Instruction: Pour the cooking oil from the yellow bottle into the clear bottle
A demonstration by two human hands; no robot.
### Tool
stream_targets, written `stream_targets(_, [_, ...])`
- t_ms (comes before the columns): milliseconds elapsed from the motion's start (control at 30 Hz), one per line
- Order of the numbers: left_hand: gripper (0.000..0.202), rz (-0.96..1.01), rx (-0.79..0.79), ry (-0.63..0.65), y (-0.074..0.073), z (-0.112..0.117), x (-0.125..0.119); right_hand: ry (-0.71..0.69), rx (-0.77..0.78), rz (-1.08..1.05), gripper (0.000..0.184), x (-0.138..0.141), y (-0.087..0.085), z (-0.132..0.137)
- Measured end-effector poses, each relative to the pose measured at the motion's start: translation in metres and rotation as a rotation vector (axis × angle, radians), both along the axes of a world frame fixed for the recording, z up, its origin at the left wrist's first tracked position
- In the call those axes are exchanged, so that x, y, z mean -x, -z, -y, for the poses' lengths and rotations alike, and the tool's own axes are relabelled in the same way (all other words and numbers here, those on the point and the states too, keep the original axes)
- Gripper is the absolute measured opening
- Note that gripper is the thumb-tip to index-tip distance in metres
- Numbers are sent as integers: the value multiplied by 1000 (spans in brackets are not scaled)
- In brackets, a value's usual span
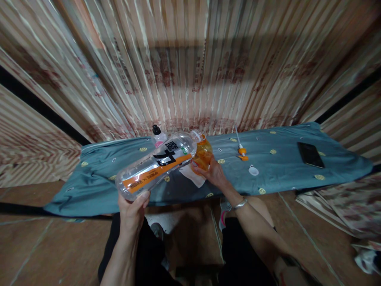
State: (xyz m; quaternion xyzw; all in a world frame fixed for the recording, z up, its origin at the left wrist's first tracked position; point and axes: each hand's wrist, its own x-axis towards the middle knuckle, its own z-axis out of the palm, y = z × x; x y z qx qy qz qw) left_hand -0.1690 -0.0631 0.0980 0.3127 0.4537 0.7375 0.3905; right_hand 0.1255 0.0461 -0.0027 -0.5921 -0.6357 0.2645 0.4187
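While clamping a large clear bottle (156,169) in the fingers of the left hand (131,210), holds its neck beside the orange bottle (203,153) clamped in the fingers of the right hand (214,173), above the desk (285,171).

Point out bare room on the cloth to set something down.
Bare: between white disc and phone, and the left end of the cloth, left of the big bottle. Crowded: the middle, with the orange bottle, white tissue and black-capped bottle.
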Motion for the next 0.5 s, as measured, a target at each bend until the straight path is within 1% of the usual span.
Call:
stream_targets(233, [58, -5, 13, -2, -4, 0, -1, -7, -30, -9, 83, 1, -1, 1])
stream_targets(333, [59, -4, 13, -9, -4, -1, 0, -7, -18, -1, 85, 0, 0, 0])
stream_targets(500, [57, -21, -12, 11, -2, 1, 0, -23, -40, -6, 87, 0, 2, 0])
